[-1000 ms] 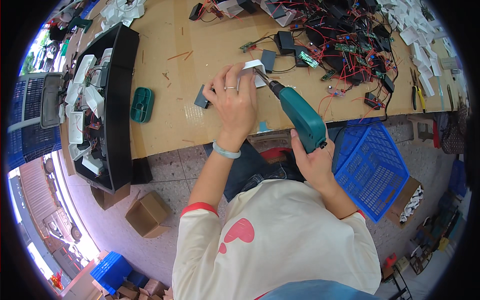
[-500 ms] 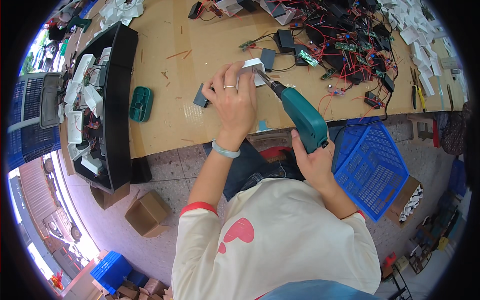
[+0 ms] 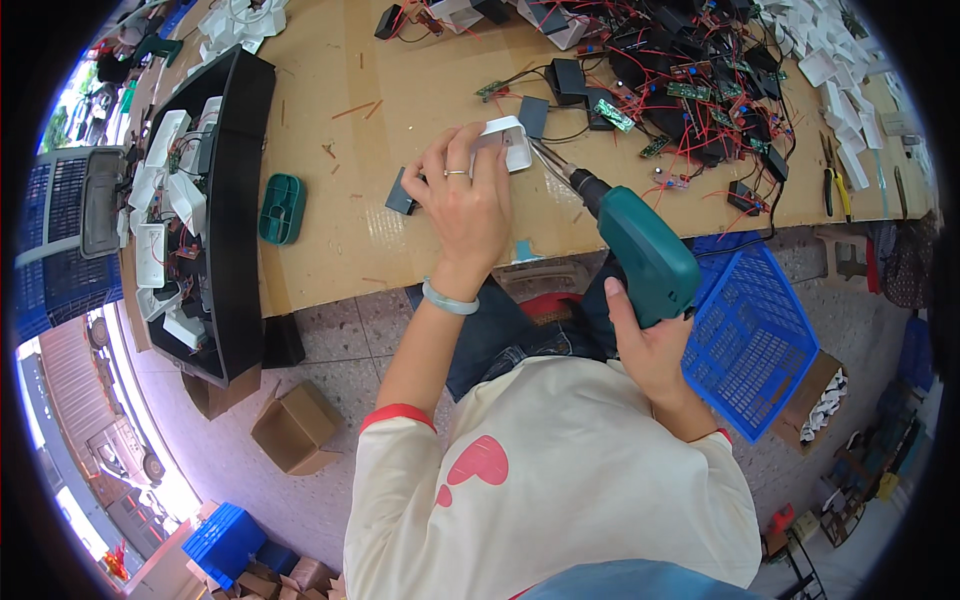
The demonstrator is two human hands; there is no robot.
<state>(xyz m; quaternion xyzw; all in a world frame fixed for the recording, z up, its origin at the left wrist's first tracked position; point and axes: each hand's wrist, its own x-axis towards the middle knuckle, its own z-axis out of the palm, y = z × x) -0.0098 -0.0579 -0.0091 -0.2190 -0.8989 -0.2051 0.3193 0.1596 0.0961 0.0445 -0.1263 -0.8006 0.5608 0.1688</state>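
The left hand (image 3: 468, 205) presses a white plastic casing (image 3: 510, 143) flat on the desk (image 3: 340, 215), grip closed over its near-left part. The right hand (image 3: 650, 345), nearer and to the right, is wrapped around a green electric screwdriver (image 3: 640, 250), bit touching the casing's right edge.

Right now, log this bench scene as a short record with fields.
Left hand: pressing a white plastic casing onto the wooden table
Right hand: gripping a teal power screwdriver, bit at the casing's edge
Left of hands: small teal tray, long black bin of white parts
Behind: red-wired circuit boards
Right: blue basket
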